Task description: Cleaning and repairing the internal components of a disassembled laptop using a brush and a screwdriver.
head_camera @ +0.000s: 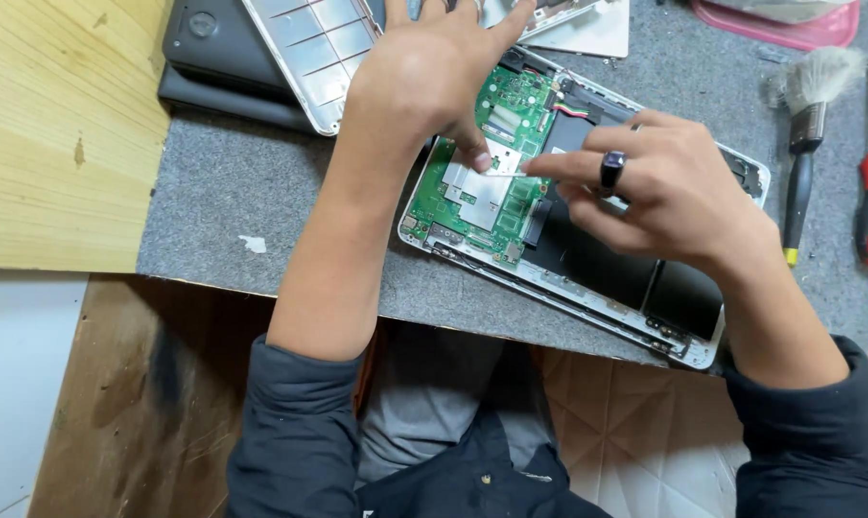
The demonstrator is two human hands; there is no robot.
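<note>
Left hand (424, 82), fingers spread, is pressing its thumb onto the green motherboard (482, 173) of the opened laptop (587, 259) lying mid-mat (233, 182); at three o'clock, right hand (669, 197) is pinching a thin strip (504, 174) between its fingertips (535, 165).

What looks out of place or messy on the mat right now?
The opened laptop lies askew, its near corner overhanging the grey mat's front edge. A white scrap lies loose on the mat. Nothing looks spilled.
</note>
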